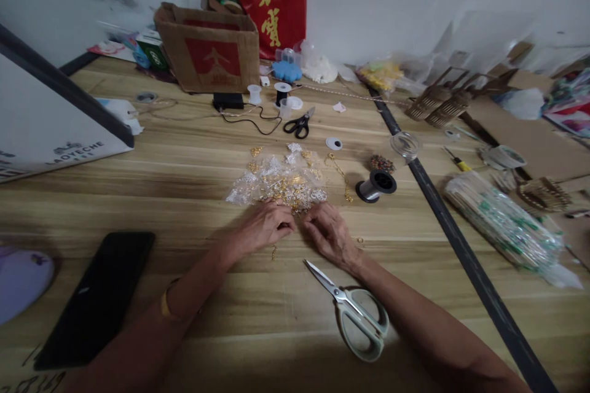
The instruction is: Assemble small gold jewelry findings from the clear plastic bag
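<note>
A heap of small gold and silver jewelry findings [295, 189], partly in clear plastic bags [249, 184], lies in the middle of the wooden table. At its near edge rests my left hand [270, 223], fingers curled inward against the heap. My right hand [329, 230] is just across from it, its fingers also bent down at the pile's lower right edge. Whatever the fingertips pinch is too small or hidden to make out. Close to my right forearm are scissors with pale green handles [353, 313]. A short gold chain piece [274, 253] lies below my left hand.
Beyond the heap are black scissors [298, 126], thread spools [282, 95] and a cardboard bag [216, 52]. A wire spool [375, 186] and gold chain [341, 175] lie right of it. A dark phone-like slab [99, 298] is at left, a plastic-wrapped bundle [502, 224] at right.
</note>
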`<state>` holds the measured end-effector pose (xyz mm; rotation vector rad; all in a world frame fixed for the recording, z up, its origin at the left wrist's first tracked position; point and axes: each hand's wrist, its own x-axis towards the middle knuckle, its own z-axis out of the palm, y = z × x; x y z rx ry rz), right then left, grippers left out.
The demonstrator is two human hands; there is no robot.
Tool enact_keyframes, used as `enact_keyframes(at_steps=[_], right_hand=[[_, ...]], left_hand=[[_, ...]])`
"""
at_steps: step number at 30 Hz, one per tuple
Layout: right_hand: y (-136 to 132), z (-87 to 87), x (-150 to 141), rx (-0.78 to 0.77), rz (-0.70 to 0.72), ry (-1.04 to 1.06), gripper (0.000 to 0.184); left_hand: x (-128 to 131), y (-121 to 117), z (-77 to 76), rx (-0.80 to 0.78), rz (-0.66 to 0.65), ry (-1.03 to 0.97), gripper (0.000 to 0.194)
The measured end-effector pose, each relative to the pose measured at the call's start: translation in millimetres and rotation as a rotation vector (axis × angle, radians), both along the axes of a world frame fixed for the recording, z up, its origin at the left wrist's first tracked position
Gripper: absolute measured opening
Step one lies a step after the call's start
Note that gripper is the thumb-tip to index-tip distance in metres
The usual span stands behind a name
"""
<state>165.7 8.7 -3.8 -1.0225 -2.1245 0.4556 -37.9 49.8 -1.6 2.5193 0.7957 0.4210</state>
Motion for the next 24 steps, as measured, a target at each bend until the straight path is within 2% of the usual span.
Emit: enact_keyframes(at_steps=[14, 24], right_hand=[[0, -0.2, 2, -0.035, 0.005, 0.020, 0.015], [-4, 4.0, 6, -0.113, -0.007, 0.123, 0.012]], left_hand=[[0, -2, 4.9, 0.006, 0.005, 0.022, 0.009], [-3, -1, 10.5, -0.037, -0.058, 0.060, 0.012]])
